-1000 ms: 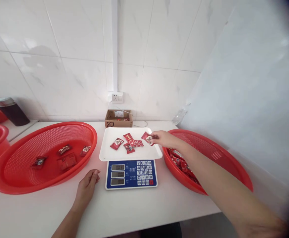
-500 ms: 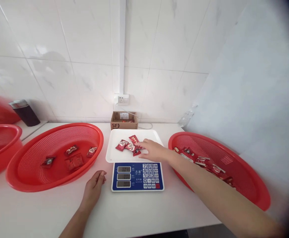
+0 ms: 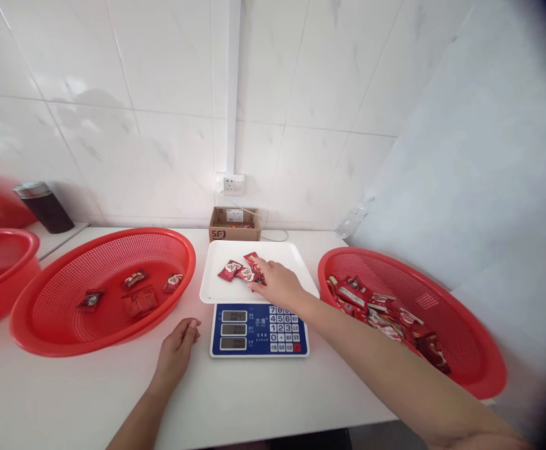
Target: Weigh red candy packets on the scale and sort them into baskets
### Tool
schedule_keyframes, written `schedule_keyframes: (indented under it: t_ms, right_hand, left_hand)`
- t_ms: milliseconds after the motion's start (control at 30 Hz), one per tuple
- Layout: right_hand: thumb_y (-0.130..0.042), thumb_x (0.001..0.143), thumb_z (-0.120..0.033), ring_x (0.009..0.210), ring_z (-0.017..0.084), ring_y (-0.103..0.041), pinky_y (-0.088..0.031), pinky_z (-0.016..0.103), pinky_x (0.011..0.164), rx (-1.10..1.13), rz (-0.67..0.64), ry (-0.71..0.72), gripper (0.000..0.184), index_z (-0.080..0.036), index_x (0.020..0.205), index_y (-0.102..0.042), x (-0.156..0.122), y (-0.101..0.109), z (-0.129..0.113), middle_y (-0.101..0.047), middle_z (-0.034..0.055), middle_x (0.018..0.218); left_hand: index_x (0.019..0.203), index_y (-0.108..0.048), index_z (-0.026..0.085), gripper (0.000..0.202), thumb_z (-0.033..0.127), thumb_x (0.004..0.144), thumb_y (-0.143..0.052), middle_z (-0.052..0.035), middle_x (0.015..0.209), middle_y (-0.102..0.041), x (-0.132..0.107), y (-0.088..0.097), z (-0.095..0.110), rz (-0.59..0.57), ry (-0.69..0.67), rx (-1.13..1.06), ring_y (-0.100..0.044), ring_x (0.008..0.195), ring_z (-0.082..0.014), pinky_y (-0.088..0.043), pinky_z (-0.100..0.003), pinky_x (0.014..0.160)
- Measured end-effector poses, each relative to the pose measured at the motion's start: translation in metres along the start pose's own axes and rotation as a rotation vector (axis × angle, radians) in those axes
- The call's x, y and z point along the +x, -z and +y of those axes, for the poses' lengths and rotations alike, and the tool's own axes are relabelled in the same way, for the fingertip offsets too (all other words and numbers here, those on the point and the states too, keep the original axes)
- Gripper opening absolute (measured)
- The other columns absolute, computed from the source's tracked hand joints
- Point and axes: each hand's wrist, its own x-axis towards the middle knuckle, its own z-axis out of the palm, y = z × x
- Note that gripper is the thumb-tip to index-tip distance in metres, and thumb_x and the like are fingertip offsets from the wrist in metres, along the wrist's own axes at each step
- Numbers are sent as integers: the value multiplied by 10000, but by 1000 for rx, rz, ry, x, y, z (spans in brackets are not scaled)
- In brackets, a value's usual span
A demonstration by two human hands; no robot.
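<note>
My right hand [image 3: 278, 284] is over the white weighing tray [image 3: 216, 294], its fingers and thumb closing around small red packets [image 3: 256, 267] near the tray's middle. Part of that pile is hidden under the hand. Another red packet [image 3: 230, 270] with a pale label lies on the tray to the left of them. Below the tray is the blue panel of the digital scale [image 3: 259, 334], with lit displays and a keypad. My left hand [image 3: 177, 347] rests on the table left of the scale, fingers curled in, nothing visible in it.
A red basket [image 3: 42, 294] with several packets stands on the left, and another red basket [image 3: 483, 350] holding many packets on the right. Behind the tray sits a cardboard box [image 3: 234, 234]. At the far left are a dark flask [image 3: 50, 209] and a further red basket [image 3: 7, 275].
My right hand has moved slightly left over the packets, and its spread fingers have closed around them. My left hand has stayed in place. The view has shifted a little.
</note>
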Motion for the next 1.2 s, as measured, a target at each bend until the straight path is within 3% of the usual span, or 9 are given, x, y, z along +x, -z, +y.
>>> schedule_keyframes:
  t_ms: [167, 333, 567, 667, 767, 867, 933, 1100, 1200]
  right_hand:
    - [-494, 795, -469, 967, 305, -555, -394, 346, 703, -33, -51, -56, 679, -232, 1379, -242, 2, -4, -7, -584, 143, 1108]
    - [-514, 799, -414, 996, 300, -544, -410, 350, 722, -37, -36, -42, 624, -217, 1352, -302, -12, 6, -2, -590, 135, 1105]
    - [-489, 833, -401, 971, 207, -559, -450, 347, 810, 292, 247, -51, 448, -264, 1257, -436, -80, 29, 18, -602, 51, 1046]
    - [-477, 842, -395, 860, 181, -589, -475, 327, 778, 465, 412, -133, 348, -236, 1149, -517, -119, 6, 26, -620, 37, 932]
    - [-460, 848, -402, 738, 164, -594, -497, 307, 702, 562, 451, -232, 318, -208, 1086, -547, -152, -43, 32, -616, 28, 821]
    - [-459, 848, -409, 810, 178, -592, -498, 329, 750, 615, 467, -371, 338, -183, 1086, -536, -173, -92, 39, -609, 62, 888]
    - [-460, 842, -428, 925, 199, -581, -491, 350, 799, 685, 480, -457, 373, -176, 1110, -517, -176, -111, 45, -597, 103, 1019]
    - [-449, 845, -446, 1059, 210, -553, -466, 377, 885, 900, 403, -472, 427, -182, 1179, -478, -161, -118, 52, -561, 128, 1185]
    - [-448, 855, -411, 1030, 211, -572, -485, 380, 858, 850, 415, -405, 398, -177, 1173, -494, -155, -110, 47, -569, 127, 1168]
  left_hand:
    - [837, -597, 206, 415, 577, 779, -420, -10, 688, -580, 1, 0, -5, -3, 12, -2, -567, 692, -169, -464, -293, 688]
    - [840, -590, 203, 420, 577, 779, -409, -11, 694, -576, 0, 1, -1, -19, 19, -11, -565, 703, -172, -464, -299, 704]
    - [832, -598, 201, 401, 555, 781, -417, -5, 687, -575, 1, 0, 0, -5, -1, 6, -565, 690, -160, -467, -279, 695]
    - [844, -590, 203, 381, 536, 794, -412, -2, 691, -572, 2, -1, -2, -16, -19, 9, -561, 699, -156, -461, -275, 708]
    - [857, -582, 204, 383, 535, 804, -396, -1, 696, -563, 2, -2, -4, -27, -9, 18, -553, 710, -155, -457, -275, 717]
    - [860, -580, 203, 391, 539, 809, -386, -2, 699, -559, 1, -2, -3, -25, 4, 45, -547, 710, -155, -454, -276, 716]
    - [858, -580, 202, 393, 541, 809, -386, -2, 702, -559, 0, -3, -1, -21, 2, 55, -547, 711, -154, -454, -275, 718]
    - [868, -581, 201, 402, 550, 802, -392, -5, 716, -569, -1, -3, 0, -6, 11, 65, -559, 730, -157, -462, -279, 740]
    - [864, -583, 198, 420, 564, 788, -393, -12, 721, -584, -1, -2, 1, 0, 10, 90, -570, 732, -164, -469, -286, 741]
